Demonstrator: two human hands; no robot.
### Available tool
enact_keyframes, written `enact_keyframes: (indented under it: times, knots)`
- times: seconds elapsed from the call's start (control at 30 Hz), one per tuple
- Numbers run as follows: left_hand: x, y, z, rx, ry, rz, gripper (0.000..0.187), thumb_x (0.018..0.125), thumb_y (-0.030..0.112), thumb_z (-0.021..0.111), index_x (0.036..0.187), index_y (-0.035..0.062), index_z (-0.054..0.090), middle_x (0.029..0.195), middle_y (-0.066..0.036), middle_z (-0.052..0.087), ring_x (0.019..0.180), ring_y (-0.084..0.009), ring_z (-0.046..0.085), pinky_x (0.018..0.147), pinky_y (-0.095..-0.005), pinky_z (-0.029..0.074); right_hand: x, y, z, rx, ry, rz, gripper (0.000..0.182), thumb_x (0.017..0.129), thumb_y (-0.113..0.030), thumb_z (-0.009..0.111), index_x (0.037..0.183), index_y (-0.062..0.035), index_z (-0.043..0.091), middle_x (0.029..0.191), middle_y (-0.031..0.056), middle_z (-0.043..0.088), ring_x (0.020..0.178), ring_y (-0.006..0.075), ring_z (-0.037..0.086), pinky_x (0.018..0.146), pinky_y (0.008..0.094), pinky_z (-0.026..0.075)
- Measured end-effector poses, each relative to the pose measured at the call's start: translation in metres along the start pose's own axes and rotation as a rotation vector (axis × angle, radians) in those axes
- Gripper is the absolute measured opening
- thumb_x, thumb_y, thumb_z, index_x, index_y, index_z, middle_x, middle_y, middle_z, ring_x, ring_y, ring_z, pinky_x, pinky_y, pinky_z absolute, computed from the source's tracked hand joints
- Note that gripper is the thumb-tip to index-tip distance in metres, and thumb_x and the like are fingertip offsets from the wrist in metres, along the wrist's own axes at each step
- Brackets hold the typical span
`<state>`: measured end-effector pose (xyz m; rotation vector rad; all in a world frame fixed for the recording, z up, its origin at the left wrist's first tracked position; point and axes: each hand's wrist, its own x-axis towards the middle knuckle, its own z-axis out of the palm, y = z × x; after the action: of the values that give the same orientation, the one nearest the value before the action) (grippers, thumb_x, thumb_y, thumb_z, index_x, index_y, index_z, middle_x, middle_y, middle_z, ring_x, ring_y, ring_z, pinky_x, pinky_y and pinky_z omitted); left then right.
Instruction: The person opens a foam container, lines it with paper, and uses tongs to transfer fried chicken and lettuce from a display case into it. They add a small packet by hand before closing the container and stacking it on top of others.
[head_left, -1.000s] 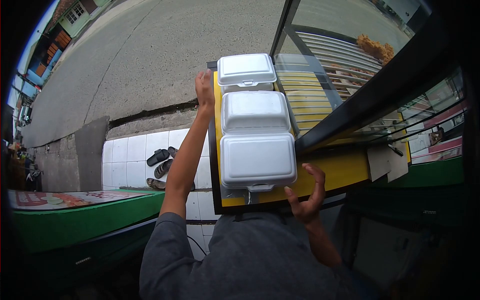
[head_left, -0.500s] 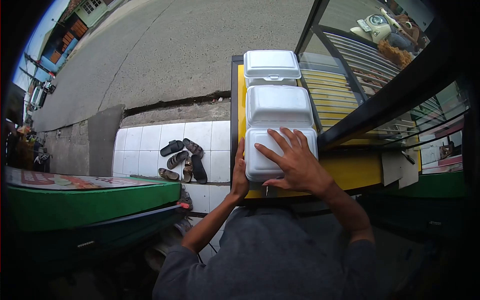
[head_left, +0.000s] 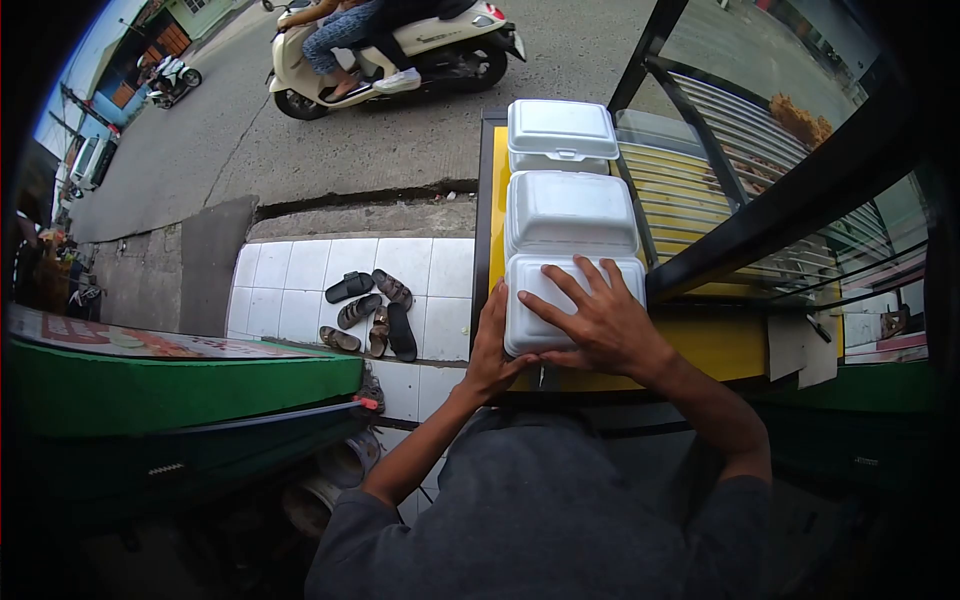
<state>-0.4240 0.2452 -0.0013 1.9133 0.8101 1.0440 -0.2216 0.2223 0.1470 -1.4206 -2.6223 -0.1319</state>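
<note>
A white foam takeaway box (head_left: 525,325) lies closed at the near end of a row on the yellow counter. My right hand (head_left: 605,320) rests across its lid with the fingers spread wide. Along the box's left side my left hand (head_left: 492,350) lies flat, its fingers stretched upward and its thumb at the front corner. Both thumbs come close together by the front edge. Beyond it stand a second white foam box (head_left: 573,210) and a third white foam box (head_left: 563,130), both with lids down.
A glass case with a black frame (head_left: 780,235) borders the boxes on the right. Several sandals (head_left: 380,320) lie on white floor tiles to the left. On the road, a cream scooter (head_left: 420,55) carries people past. A green ledge (head_left: 190,395) is at lower left.
The scooter with its riders has come into view on the road. My left thumb has moved to the front corner of the near box. The view has shifted slightly; the boxes keep their row.
</note>
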Motion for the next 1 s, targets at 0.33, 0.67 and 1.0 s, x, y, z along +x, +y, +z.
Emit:
enact_keyframes:
  times: [0.33, 0.67, 1.0]
  knots:
    - [0.0, 0.003, 0.0, -0.057, -0.023, -0.056, 0.097, 0.081, 0.036, 0.071, 0.152, 0.0025, 0.015, 0.154, -0.027, 0.02, 0.142, -0.0432, 0.022, 0.116, -0.0465, 0.021, 0.011, 0.013, -0.028, 0.281, 0.199, 0.036, 0.056, 0.072, -0.021, 0.078, 0.122, -0.0038, 0.059, 0.111, 0.0176, 0.065, 0.101, 0.0347, 0.065, 0.087, 0.043, 0.053]
    - [0.003, 0.015, -0.002, -0.039, -0.017, -0.056, 0.096, 0.083, 0.043, 0.068, 0.152, 0.0028, 0.014, 0.153, -0.028, 0.021, 0.143, -0.0433, 0.021, 0.117, -0.0468, 0.02, 0.027, 0.025, -0.083, -0.069, 0.959, 0.19, 0.048, 0.082, 0.008, 0.06, 0.129, -0.0021, 0.057, 0.116, 0.0175, 0.063, 0.103, 0.031, 0.065, 0.083, 0.038, 0.055]
    - [-0.009, 0.055, -0.04, -0.099, 0.14, 0.047, 0.108, 0.08, 0.067, 0.061, 0.15, -0.0026, 0.017, 0.144, -0.023, 0.039, 0.13, -0.0342, 0.039, 0.107, -0.0441, 0.031, -0.053, -0.028, -0.058, 1.38, 1.386, 0.761, 0.043, 0.091, 0.001, 0.055, 0.133, 0.003, 0.045, 0.122, 0.0137, 0.058, 0.111, 0.0215, 0.059, 0.088, 0.0364, 0.055]
